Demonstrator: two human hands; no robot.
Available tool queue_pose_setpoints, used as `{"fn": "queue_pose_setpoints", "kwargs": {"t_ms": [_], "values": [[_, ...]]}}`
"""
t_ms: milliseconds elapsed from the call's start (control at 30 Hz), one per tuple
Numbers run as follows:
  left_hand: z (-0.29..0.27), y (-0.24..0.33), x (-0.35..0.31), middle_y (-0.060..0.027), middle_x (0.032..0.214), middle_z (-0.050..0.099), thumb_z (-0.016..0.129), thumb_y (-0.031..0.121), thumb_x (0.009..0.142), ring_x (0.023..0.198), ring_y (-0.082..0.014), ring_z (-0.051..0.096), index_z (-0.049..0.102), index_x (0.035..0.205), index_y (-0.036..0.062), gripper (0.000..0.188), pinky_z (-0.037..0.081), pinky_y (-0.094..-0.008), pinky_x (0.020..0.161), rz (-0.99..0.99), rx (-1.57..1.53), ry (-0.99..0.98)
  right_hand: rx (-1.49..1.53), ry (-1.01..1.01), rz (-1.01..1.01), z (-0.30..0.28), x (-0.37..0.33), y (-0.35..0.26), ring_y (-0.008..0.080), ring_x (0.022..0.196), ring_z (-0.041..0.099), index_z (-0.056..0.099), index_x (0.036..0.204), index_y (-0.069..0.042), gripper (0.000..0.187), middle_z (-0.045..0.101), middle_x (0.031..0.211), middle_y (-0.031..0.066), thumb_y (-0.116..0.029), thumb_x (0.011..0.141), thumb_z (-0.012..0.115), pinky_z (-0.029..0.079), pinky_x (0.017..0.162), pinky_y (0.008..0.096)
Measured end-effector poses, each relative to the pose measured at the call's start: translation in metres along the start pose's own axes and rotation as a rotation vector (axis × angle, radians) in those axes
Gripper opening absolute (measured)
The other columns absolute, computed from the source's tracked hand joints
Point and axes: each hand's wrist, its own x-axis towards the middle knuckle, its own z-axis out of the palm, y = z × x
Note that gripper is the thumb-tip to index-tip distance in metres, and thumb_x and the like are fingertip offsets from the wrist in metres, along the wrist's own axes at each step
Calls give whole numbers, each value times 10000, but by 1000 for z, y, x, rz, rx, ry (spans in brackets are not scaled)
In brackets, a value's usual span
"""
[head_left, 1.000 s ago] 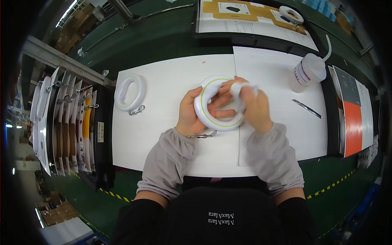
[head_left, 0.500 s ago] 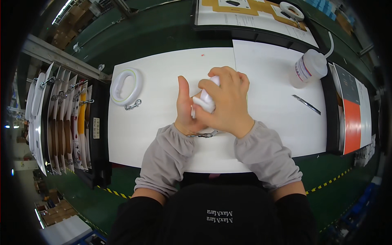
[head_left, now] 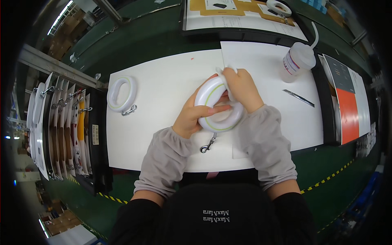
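Observation:
My left hand [head_left: 188, 116] grips a white oval ring [head_left: 203, 98] with a thin green line around it, thumb across its near left part. From the ring's near edge a metal swivel clasp [head_left: 208, 145] hangs over the white work sheet. At the ring's upper right, my right hand [head_left: 245, 89] is closed on a crumpled white wipe [head_left: 221, 73], pressed against the ring. Part of the wipe is hidden under the fingers. A second white ring [head_left: 131, 88] with a clasp lies at the left of the sheet.
On the right stand a translucent squeeze bottle [head_left: 295, 65] with a bent spout and a slim craft knife [head_left: 299, 98]. Black bins flank the sheet: the left bin [head_left: 96, 147] holds cards and clasped rings, the right one an orange-grey box [head_left: 349, 118]. A black tray [head_left: 245, 34] lies beyond.
The ring has turned up into view in my left hand, with its clasp now hanging. My right hand, earlier clasped over the left palm with the wipe, has shifted to the ring's upper right.

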Motion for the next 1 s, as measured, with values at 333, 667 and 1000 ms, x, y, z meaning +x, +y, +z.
{"fn": "queue_pose_setpoints", "kwargs": {"t_ms": [333, 667, 1000], "values": [[-18, 13, -11, -228, 1325, 451, 528, 145, 696, 1296, -345, 387, 331, 1355, -65, 719, 279, -540, 1078, 267, -203, 95, 692, 188, -347, -28, -18, -5, 162, 645, 613, 634, 911, 59, 411, 654, 738, 110, -274, 944, 396, 474, 603, 273], [20, 35, -39, -212, 1270, 486, 663, 160, 571, 1216, -307, 475, 371, 1315, -93, 838, 355, -396, 1054, 447, 255, 177, 430, -93, -392, 7, -38, -31, 185, 996, 573, 480, 1240, -55, 462, 583, 1139, 91, -208, 823, 610, 471, 814, 329], [6, 4, -23, -181, 1278, 453, 593, 78, 822, 1155, -240, 475, 308, 1356, -58, 621, 389, -342, 970, 819, 708, 575, 1085, -236, 220, 47, -85, -36, 117, 827, 578, 540, 1065, -30, 296, 608, 909, 42, -220, 858, 631, 461, 674, 290]]}}
